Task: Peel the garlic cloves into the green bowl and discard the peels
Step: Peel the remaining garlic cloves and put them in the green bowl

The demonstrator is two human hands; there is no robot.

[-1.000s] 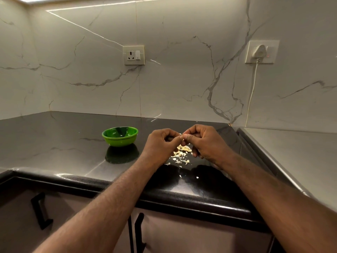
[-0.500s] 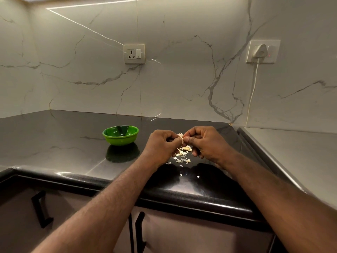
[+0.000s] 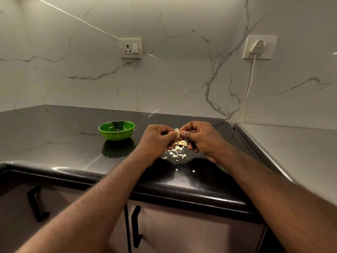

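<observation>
Both hands met just above the black worktop (image 3: 54, 141), fingertips together. The left hand (image 3: 156, 141) had its fingers curled in, pinching one side of a pale garlic clove (image 3: 178, 134). The right hand (image 3: 200, 138) was curled the same way, thumb and forefinger nipping the other side. The clove stood between the two sets of fingertips, clear of the worktop, with a scrap of skin sticking up at its top.

Right below the hands, a loose heap of garlic peels (image 3: 179, 148) lay on the worktop, with a few stray flakes nearer the person. Out past the left hand, on its outer side and well apart, the green bowl (image 3: 116, 136) sat upright; what lay inside it could not be made out. Beyond the hands, a wall socket (image 3: 130, 48) sat on the marble wall, and beyond the right hand a white plug (image 3: 257, 46) sat in another, its cable (image 3: 249, 88) hanging down.
</observation>
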